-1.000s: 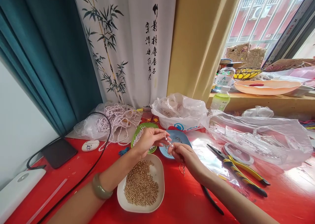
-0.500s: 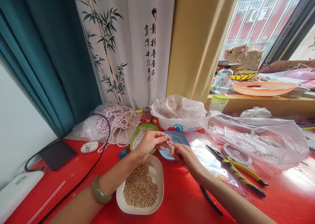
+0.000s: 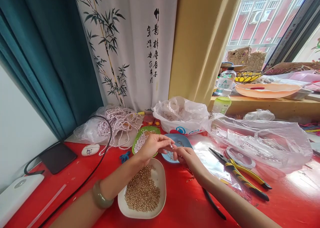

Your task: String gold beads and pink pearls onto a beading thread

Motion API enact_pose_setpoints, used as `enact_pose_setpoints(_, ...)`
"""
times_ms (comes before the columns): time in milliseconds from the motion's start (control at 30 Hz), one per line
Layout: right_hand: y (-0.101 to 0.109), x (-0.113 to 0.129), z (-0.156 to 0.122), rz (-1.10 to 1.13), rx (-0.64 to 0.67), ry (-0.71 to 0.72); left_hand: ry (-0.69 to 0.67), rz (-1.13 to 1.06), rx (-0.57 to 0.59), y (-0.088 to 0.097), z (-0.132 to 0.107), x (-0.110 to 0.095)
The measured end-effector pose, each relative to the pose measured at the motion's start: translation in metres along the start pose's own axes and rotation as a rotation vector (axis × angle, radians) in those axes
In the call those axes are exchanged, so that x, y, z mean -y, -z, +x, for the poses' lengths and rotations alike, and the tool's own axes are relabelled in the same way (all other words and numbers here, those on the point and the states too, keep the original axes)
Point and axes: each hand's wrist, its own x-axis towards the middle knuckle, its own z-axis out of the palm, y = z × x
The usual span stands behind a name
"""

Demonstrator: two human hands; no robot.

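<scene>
My left hand point(image 3: 152, 145) and my right hand point(image 3: 187, 157) meet fingertip to fingertip above a blue dish point(image 3: 180, 140). Both pinch a short strand of small pearl beads point(image 3: 171, 145) held between them. A thin gold chain point(image 3: 190, 178) trails on the table below my right wrist. A white dish of gold beads point(image 3: 143, 192) sits just under my left forearm, which wears a green bangle point(image 3: 100, 196). Behind my left hand lies a green dish of pearl beads point(image 3: 141, 138).
Yellow-handled pliers point(image 3: 242, 177) lie to the right on a red table point(image 3: 62, 184). A black-handled tool point(image 3: 214, 205) pokes out beneath my right arm. Plastic bags point(image 3: 260, 142), pearl strands point(image 3: 119, 122), a black cable point(image 3: 82, 184), a phone point(image 3: 58, 157) and bottles point(image 3: 222, 101) surround the work spot.
My hands stay joined over the blue dish. The right hand has lowered slightly, and the dangling gold chain has come to rest on the table.
</scene>
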Motion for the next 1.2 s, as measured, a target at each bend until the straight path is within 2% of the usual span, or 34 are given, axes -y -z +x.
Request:
enact_pose_setpoints(467, 0.002, -0.004, 0.002, -0.138, -0.033, -0.003, -0.017, 0.074, -0.057, -0.003, -0.001, -0.002)
enact_pose_setpoints(933, 0.003, -0.004, 0.003, -0.194, -0.027, -0.037, 0.005, 0.079, -0.009, -0.004, -0.002, -0.002)
enact_pose_setpoints(1067, 0.003, -0.003, 0.004, -0.196, 0.013, -0.038, -0.012, 0.076, -0.026, -0.002, -0.002, -0.004)
enact_pose_setpoints(1200, 0.010, 0.011, -0.003, -0.212, 0.126, -0.053, -0.018, 0.075, -0.018, 0.002, -0.001, -0.007)
